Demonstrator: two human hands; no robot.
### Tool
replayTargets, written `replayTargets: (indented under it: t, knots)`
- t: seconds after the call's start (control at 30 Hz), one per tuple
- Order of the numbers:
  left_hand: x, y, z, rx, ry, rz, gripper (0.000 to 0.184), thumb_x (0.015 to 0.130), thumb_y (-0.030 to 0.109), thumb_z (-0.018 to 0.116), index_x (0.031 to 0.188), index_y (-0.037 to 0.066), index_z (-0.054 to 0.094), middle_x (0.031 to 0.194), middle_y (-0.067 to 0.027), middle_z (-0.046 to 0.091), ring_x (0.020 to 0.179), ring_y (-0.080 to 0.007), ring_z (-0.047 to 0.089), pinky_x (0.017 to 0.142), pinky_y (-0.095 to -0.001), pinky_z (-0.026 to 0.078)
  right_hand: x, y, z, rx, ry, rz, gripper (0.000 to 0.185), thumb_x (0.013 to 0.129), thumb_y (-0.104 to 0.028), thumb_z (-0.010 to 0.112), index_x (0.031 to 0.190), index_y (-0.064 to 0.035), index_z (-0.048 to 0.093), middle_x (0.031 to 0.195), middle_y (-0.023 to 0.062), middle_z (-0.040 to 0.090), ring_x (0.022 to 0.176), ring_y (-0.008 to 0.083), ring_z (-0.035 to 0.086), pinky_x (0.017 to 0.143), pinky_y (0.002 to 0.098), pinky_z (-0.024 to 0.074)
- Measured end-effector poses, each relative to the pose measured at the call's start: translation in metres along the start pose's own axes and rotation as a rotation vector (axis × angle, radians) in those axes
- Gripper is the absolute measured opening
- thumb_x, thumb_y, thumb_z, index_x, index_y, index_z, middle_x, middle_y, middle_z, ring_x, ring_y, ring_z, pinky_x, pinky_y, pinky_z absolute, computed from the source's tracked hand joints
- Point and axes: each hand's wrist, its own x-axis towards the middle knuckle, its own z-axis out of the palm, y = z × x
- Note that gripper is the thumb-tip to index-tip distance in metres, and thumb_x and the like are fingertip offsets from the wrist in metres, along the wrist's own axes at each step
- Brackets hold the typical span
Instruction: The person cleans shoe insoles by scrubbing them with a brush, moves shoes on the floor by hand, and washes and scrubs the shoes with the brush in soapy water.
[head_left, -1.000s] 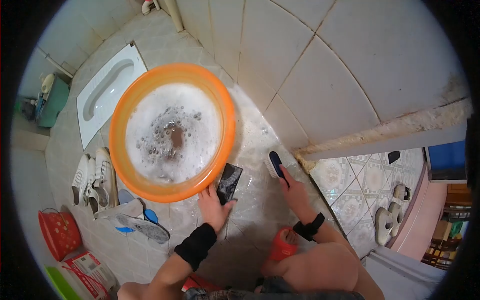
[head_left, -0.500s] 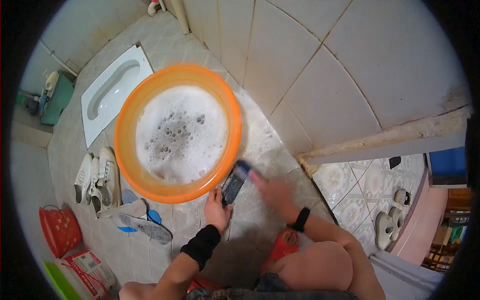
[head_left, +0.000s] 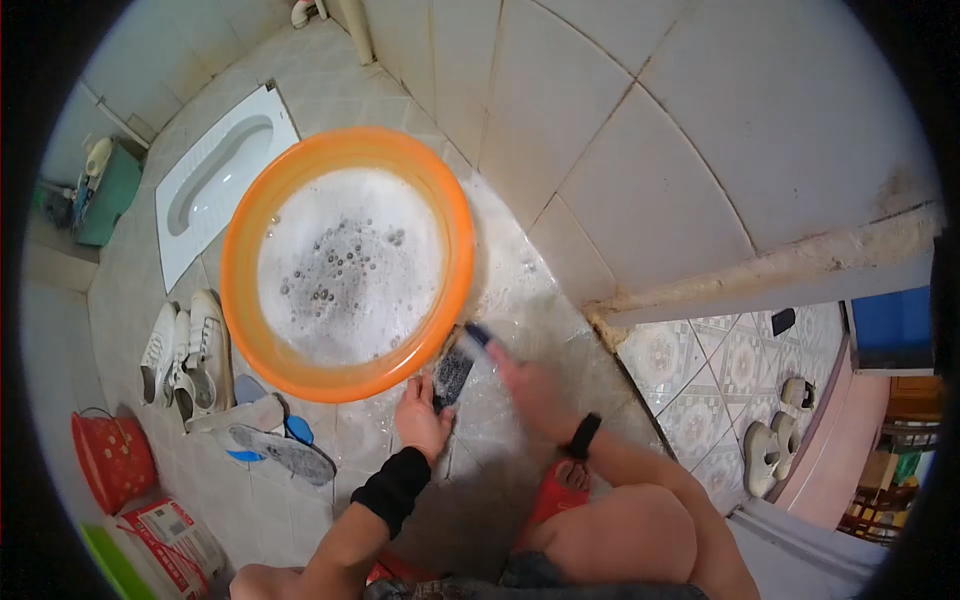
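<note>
Head view: brought scrubbing brush [head_left: 478, 334] over sudsy dark pad [head_left: 453, 384], so likely scrubbing now; clutching brush in right-hand grip [head_left: 530, 390] (blurry!), pinching pad in left-hand grip [head_left: 421, 420].

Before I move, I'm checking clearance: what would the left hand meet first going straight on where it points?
The left hand would likely meet the orange basin first, though depth there is unclear.

We log no legible words, brands or numbers: at roughly eight o'clock, the red-and-white printed container [head_left: 170, 545] bears marks resembling lettering, too small and blurred for us to make out.
</note>
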Motion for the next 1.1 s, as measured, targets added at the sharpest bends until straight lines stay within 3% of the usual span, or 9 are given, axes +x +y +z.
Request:
replayTargets:
  t: [0.07, 0.2, 0.37, 0.47, 0.6, 0.7, 0.9, 0.97, 1.1]
  knots:
    - [0.002, 0.0, -0.002, 0.013, -0.023, 0.008, 0.066, 0.061, 0.017, 0.072, 0.119, 0.0, 0.047, 0.109, -0.0139, 0.049, 0.096, -0.0316, 0.053, 0.081, -0.0375, 0.044, 0.028, 0.026, -0.043, 0.052, 0.267, 0.092, 0.042, 0.089, -0.022, 0.043, 0.131, -0.0245, 0.04, 0.059, 0.0154, 0.053, 0.056, 0.0328, 0.055, 0.053, 0.0428, 0.0429]
    - [0.017, 0.019, -0.024, 0.182, -0.18, -0.026, 0.063, 0.067, 0.016, 0.068, 0.123, 0.0, 0.045, 0.121, -0.0154, 0.046, 0.108, -0.0332, 0.046, 0.091, -0.0384, 0.039, 0.021, 0.028, -0.06, 0.119, 0.276, 0.096, 0.041, 0.088, -0.024, 0.046, 0.129, -0.0255, 0.043, 0.064, 0.0169, 0.056, 0.06, 0.0342, 0.057, 0.056, 0.0422, 0.0443]
    - [0.032, 0.02, -0.012, 0.177, -0.169, 0.399, 0.047, 0.073, 0.002, 0.052, 0.12, 0.003, 0.049, 0.13, -0.0166, 0.038, 0.121, -0.0369, 0.034, 0.102, -0.039, 0.028, -0.022, 0.042, -0.031, 0.328, 0.443, 0.06, 0.041, 0.087, -0.027, 0.049, 0.128, -0.0279, 0.044, 0.067, 0.0173, 0.058, 0.059, 0.0361, 0.056, 0.055, 0.0431, 0.0447]
    - [0.036, 0.022, -0.004, 0.363, -0.21, 0.476, 0.044, 0.072, 0.005, 0.056, 0.115, 0.004, 0.052, 0.13, -0.0179, 0.035, 0.12, -0.0401, 0.031, 0.103, -0.0424, 0.027, -0.03, 0.048, -0.026, 0.396, 0.381, 0.162, 0.04, 0.087, -0.029, 0.049, 0.128, -0.0281, 0.044, 0.068, 0.0184, 0.058, 0.061, 0.0366, 0.057, 0.056, 0.0441, 0.0449]
    - [0.037, 0.044, -0.018, 0.027, -0.342, 0.136, 0.048, 0.065, 0.014, 0.068, 0.11, 0.003, 0.055, 0.122, -0.0212, 0.039, 0.113, -0.0375, 0.037, 0.097, -0.0438, 0.034, -0.027, 0.044, -0.036, 0.315, 0.328, 0.161, 0.041, 0.088, -0.031, 0.048, 0.128, -0.0297, 0.042, 0.068, 0.0188, 0.059, 0.062, 0.0365, 0.058, 0.056, 0.0448, 0.0447]
    - [0.026, 0.041, -0.016, 0.131, -0.095, 0.149, 0.05, 0.064, 0.014, 0.07, 0.11, 0.003, 0.055, 0.12, -0.0202, 0.042, 0.111, -0.0374, 0.039, 0.095, -0.04, 0.037, -0.025, 0.036, -0.042, 0.298, 0.28, 0.163, 0.041, 0.088, -0.031, 0.047, 0.129, -0.0305, 0.041, 0.068, 0.0183, 0.058, 0.061, 0.0368, 0.057, 0.055, 0.0452, 0.0445]
    - [-0.003, 0.013, 0.01, 0.396, -0.181, 0.44, 0.041, 0.082, 0.014, 0.045, 0.117, -0.008, 0.049, 0.126, -0.0224, 0.045, 0.118, -0.0383, 0.04, 0.103, -0.0376, 0.03, -0.019, -0.002, -0.029, 0.198, 0.176, 0.011, 0.042, 0.087, -0.025, 0.051, 0.128, -0.0279, 0.044, 0.063, 0.0161, 0.056, 0.054, 0.0319, 0.055, 0.051, 0.0419, 0.0427]
    - [-0.008, 0.009, 0.014, 0.462, -0.223, 0.453, 0.041, 0.082, 0.014, 0.044, 0.117, -0.008, 0.049, 0.127, -0.023, 0.044, 0.12, -0.038, 0.04, 0.103, -0.0368, 0.029, -0.017, -0.016, -0.028, 0.048, 0.135, -0.344, 0.043, 0.087, -0.024, 0.049, 0.13, -0.026, 0.042, 0.059, 0.0149, 0.053, 0.049, 0.0311, 0.052, 0.047, 0.0421, 0.0408]
    - [-0.009, 0.005, 0.013, 0.406, -0.241, 0.468, 0.041, 0.083, 0.013, 0.042, 0.117, -0.009, 0.049, 0.129, -0.0249, 0.042, 0.123, -0.0361, 0.038, 0.104, -0.0348, 0.029, 0.038, 0.015, -0.04, -0.024, 0.147, -0.145, 0.045, 0.088, -0.023, 0.048, 0.132, -0.0264, 0.04, 0.056, 0.0146, 0.049, 0.046, 0.0307, 0.05, 0.044, 0.042, 0.0396]
